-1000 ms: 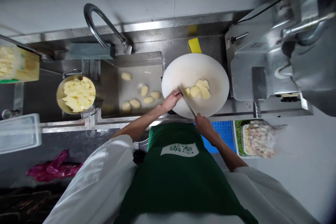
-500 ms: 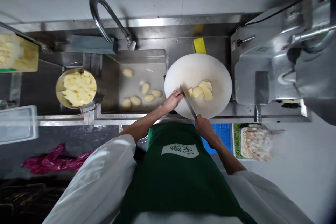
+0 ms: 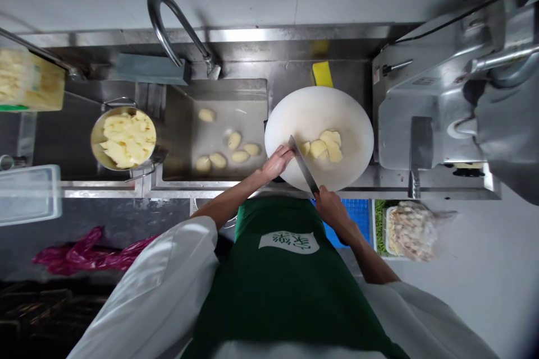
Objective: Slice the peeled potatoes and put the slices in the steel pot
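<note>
Steel counter (image 3: 295,70); white cutting board (image 3: 320,109); pot (image 3: 97,137)

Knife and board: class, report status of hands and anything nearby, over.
Right hand grips knife. Left hand on board beside blade. Cut slices right of blade.

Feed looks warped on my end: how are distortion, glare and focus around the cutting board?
Head view: strong wide-angle bend, counter edge and faucet curve. Glare streaks the steel backsplash; board is evenly lit. Knife, left hand and right hand are fairly sharp; the bagged food at the right is smeared.
</note>
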Tool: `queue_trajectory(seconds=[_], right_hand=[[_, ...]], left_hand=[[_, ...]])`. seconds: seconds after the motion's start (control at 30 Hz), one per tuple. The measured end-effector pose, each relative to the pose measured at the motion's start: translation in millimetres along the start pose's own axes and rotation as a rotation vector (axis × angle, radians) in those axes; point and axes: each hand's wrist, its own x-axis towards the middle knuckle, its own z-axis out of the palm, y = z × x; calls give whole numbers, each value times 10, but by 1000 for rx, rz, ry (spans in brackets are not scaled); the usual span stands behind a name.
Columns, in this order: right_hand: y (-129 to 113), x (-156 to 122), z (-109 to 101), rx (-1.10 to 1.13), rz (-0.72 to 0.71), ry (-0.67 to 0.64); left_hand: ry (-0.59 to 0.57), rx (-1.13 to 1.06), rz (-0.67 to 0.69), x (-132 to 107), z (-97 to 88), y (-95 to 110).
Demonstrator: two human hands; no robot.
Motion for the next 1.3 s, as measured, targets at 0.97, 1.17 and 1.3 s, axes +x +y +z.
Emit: queue_trajectory(seconds=[0.97,1.17,1.3], right_hand=[[-46,32,-18,-61,-12,-2],[-30,17,0,-62,-36,18],[-45,115,41,-51,-2,-27]], left_hand=[[123,-143,10,-104,27,-24],[130,-144,-20,-119,59,-19],[142,-172,-22,-150,63,-41]])
